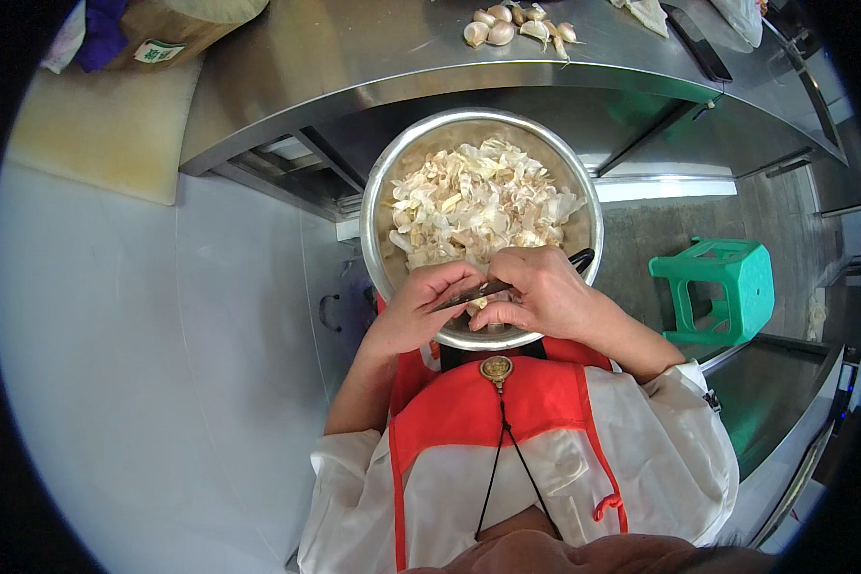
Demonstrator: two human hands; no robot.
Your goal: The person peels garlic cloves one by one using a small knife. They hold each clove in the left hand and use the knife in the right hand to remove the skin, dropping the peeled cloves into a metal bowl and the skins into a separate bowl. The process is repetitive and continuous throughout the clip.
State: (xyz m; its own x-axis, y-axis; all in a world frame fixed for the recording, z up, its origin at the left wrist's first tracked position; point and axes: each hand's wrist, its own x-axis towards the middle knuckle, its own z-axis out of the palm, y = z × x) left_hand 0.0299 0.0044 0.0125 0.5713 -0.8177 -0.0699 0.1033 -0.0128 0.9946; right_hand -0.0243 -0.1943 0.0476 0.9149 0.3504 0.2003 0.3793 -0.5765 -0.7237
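A wide steel bowl [376, 206] rests at my lap, heaped with dry garlic skins [483, 201]. Over its near rim, my right hand [550, 292] grips a small knife [471, 296]. The dark blade points left toward my other hand, and the black handle end sticks out past the right knuckles. My left hand [421, 304] curls close to the blade. A pale garlic clove [478, 304] shows between the two hands, pinched at the left fingertips beside the right thumb. The fingers and blade partly cover it.
Ahead is a steel counter [354, 57] with several unpeeled garlic cloves [500, 33] and a dark phone [695, 43]. A green plastic stool [727, 287] stands on the floor to the right. At the far left are a white cutting board [105, 134] and a round wooden block [187, 24].
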